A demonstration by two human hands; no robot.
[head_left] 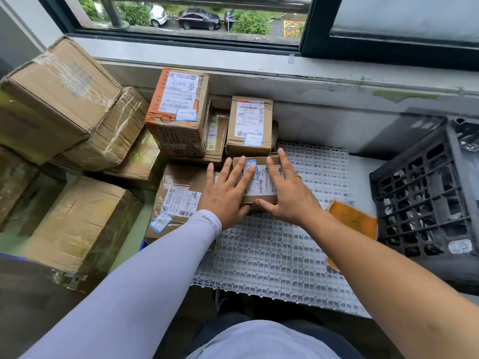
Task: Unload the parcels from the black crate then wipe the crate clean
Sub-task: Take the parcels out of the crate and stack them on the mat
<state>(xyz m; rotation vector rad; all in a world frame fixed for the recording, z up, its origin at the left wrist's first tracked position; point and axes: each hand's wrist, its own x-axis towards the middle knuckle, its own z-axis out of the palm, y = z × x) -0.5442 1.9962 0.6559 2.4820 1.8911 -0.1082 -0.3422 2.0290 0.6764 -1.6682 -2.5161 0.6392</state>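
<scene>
A small cardboard parcel [261, 189] with a white label lies on the white plastic grid mat [272, 257] at the centre. My left hand [225, 195] lies flat on its left part with straight fingers. My right hand [286, 189] lies flat on its right part, thumb at the near edge. The black crate [425, 193] stands at the right edge, tilted, with silvery grey bags showing through its lattice. An orange cloth [355, 221] lies between the mat and the crate.
Stacked cardboard parcels fill the left: an orange-taped box [178, 112], a smaller box [250, 125], a flat box [178, 200] and several large ones [59, 99]. A window sill [285, 71] and window run along the back.
</scene>
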